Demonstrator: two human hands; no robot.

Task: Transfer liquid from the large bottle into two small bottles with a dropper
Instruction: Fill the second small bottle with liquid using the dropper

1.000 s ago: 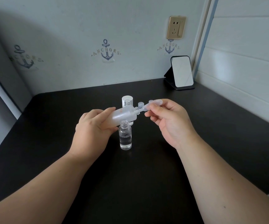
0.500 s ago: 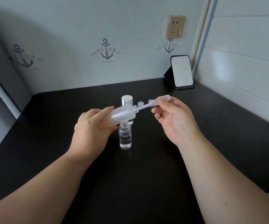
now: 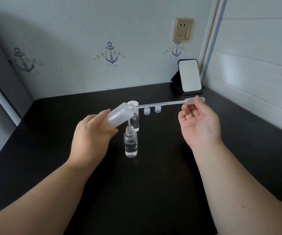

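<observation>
My left hand grips the large frosted bottle, tilted with its mouth up and to the right. My right hand pinches the bulb of a long clear dropper, which lies nearly level with its tip at the large bottle's mouth. A small clear bottle holding some liquid stands uncapped just below the large bottle. A second small bottle stands behind it, partly hidden.
Two small clear caps and a white cap sit behind the bottles on the black table. A small mirror on a black stand is at the back right corner. Walls close the back and right.
My right hand has drawn the dropper out of the large bottle to the right; only its tip remains at the mouth. The left hand has kept the bottle tilted.
</observation>
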